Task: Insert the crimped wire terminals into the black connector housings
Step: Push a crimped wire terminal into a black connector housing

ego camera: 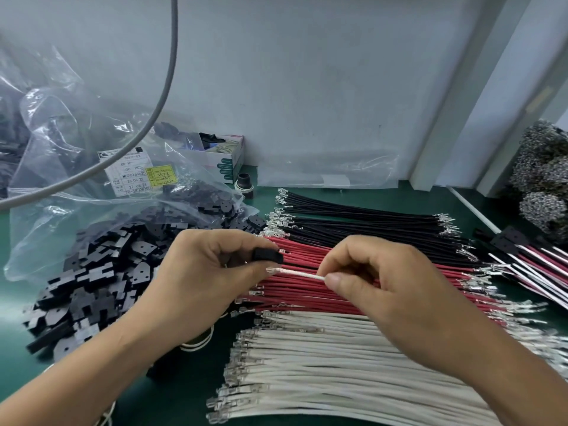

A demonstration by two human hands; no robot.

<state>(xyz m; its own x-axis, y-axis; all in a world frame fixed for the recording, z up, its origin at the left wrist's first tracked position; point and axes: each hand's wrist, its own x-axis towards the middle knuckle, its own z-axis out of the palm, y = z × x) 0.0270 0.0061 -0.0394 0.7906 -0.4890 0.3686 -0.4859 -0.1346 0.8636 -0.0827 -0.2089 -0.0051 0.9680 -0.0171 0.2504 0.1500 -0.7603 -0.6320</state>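
My left hand [203,272] holds a small black connector housing [267,256] between thumb and fingers, above the wire bundles. My right hand [378,281] pinches a white wire [302,274] whose crimped metal terminal [273,269] points left, just below the housing and close to my left thumb. Under my hands lie three flat bundles of crimped wires: black wires [362,219] at the back, red wires [301,293] in the middle, white wires [322,364] at the front. A heap of loose black housings [101,272] spreads to the left.
A clear plastic bag [76,167] with a label holds more housings at the back left. A grey cable [159,96] arcs across it. A small box [227,158] stands by the wall. Finished red-white-black assemblies [534,265] lie at the right, near bundled terminal clumps [544,179].
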